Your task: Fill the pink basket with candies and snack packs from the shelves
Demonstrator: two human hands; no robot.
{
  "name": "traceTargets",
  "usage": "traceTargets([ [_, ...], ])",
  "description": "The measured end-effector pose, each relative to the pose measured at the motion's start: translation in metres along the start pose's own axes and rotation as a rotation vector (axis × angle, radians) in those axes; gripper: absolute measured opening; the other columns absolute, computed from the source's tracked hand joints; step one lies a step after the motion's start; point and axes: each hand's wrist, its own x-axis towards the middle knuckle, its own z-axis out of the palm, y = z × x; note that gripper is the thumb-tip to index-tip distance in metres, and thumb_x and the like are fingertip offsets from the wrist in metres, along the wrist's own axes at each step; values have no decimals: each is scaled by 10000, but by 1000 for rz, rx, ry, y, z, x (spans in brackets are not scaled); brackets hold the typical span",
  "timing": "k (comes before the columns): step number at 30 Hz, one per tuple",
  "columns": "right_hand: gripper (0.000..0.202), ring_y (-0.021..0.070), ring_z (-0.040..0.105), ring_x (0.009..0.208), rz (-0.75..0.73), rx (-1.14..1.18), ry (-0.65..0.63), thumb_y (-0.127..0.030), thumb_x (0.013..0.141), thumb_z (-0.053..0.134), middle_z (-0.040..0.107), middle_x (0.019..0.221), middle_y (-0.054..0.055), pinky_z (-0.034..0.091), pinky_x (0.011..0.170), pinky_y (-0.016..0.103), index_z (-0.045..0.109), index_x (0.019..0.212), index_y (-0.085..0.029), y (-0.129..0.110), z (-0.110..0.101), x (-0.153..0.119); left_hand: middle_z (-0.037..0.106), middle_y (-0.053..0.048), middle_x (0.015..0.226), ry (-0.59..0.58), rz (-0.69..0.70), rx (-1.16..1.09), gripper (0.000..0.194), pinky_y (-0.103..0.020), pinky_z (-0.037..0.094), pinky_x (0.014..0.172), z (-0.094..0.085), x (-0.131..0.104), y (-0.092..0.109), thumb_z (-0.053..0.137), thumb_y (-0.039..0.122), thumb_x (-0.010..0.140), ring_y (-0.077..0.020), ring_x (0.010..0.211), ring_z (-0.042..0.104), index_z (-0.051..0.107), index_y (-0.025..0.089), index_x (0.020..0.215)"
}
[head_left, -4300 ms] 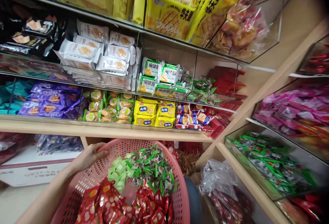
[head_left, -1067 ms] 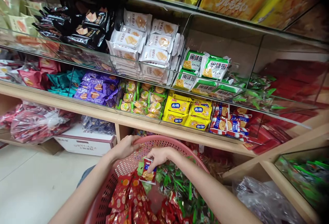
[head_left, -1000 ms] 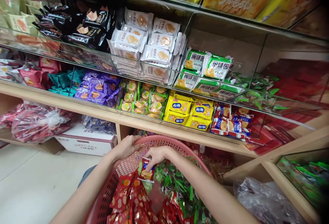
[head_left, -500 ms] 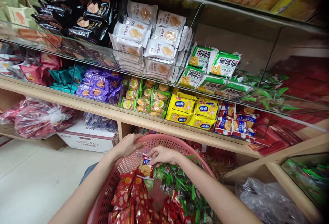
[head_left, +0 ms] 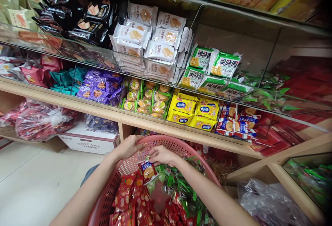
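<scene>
One biscuit packet (head_left: 148,171), red, white and blue, inside the pink basket (head_left: 181,143): just below and to the left of the right hand's fingertips, long axis slanting from upper left to lower right, red packets (head_left: 124,193) beside it. One right hand (head_left: 162,156), the nearer, thumb and fingers drawn together at the packet's upper right corner, firmness of pinch not discernible. One left hand (head_left: 129,147), farther off, fingers curled over the basket's rim.
</scene>
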Motion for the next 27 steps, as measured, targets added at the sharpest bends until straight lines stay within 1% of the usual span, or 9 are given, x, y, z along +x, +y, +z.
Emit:
traceTargets([
  [4,170,82,546,527,-61,-60,142,-68,646,605,543,619,-47,486,522,221,547,788,-141,1,9,-2,668,-26,802,0,-23,20,289,-245,401,678,0,0,1,453,342,767,-175,734,573,623,167,921],
  [7,177,94,538,569,-171,-144,272,-62,617,622,551,615,-38,458,568,219,567,761,-149,-6,10,-13,669,-24,814,-9,-37,7,300,-248,408,694,-1,0,1,443,350,767,-179,752,574,621,165,924],
  [10,190,103,547,676,-312,-210,358,-103,644,617,585,721,-17,442,648,215,593,821,-165,-21,2,-47,673,-31,860,-15,-43,-25,335,-255,417,725,-2,0,0,437,385,771,-192,792,579,611,166,955],
  [13,179,107,551,703,-502,-259,432,-207,748,541,603,780,-2,437,648,217,598,915,-179,-36,-19,-99,671,-37,894,-23,-43,-49,371,-256,421,751,-4,0,-2,423,422,781,-206,833,586,602,178,995],
  [15,199,109,545,680,-580,-280,571,-277,793,496,609,775,3,433,623,221,597,938,-185,-41,-42,-135,674,-30,888,-31,-44,-52,395,-251,424,754,-5,0,-5,426,443,783,-209,845,591,595,188,1032],
  [19,232,128,541,683,-640,-313,1032,-353,777,517,620,772,21,431,651,248,607,903,-180,-36,-114,-180,674,-24,954,-29,-37,-35,432,-231,425,758,-4,2,-10,442,451,780,-205,873,599,574,193,1100],
  [21,258,141,548,683,-640,-341,1251,-367,752,531,629,775,38,435,660,263,608,898,-168,-30,-156,-187,676,-15,972,-27,-35,-31,427,-220,428,753,-2,3,-10,459,443,768,-204,883,601,581,204,1101],
  [23,273,152,565,717,-569,-403,1399,-355,739,523,644,820,55,437,693,275,610,911,-162,-25,-194,-186,681,-5,962,-16,-38,-31,420,-216,431,752,-1,5,-10,467,440,757,-208,887,603,593,215,1088],
  [27,280,194,575,796,-391,-446,1512,-323,719,500,655,907,75,409,768,350,648,910,-182,-28,-239,-176,686,-12,907,-22,-36,-46,409,-231,435,747,0,7,-6,461,439,754,-211,859,603,609,199,1051],
])
